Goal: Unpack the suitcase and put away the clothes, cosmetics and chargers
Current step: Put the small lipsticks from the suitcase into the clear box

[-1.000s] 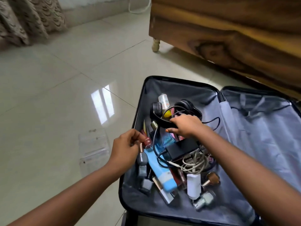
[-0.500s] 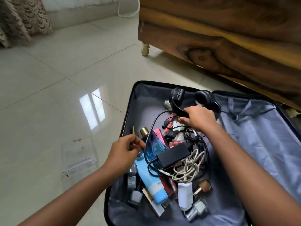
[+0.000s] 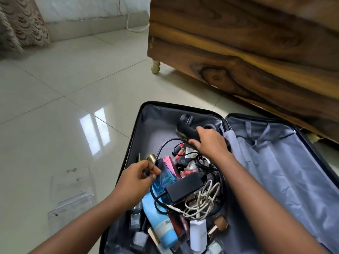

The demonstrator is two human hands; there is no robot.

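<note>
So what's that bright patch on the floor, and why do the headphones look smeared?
Head view: the bright patch is window glare mirrored on the glossy floor tiles. Head view: the headphones are motion-blurred in the right hand, while the black charger brick stays sharp. Head view: the wide lens bows the wooden furniture edge.

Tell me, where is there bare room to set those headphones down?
The tiled floor left of the suitcase is bare, apart from a clear plastic pouch. The grey-lined right half looks bare too. The left half is crowded with the tangled cables, black adapter and cosmetics.
</note>
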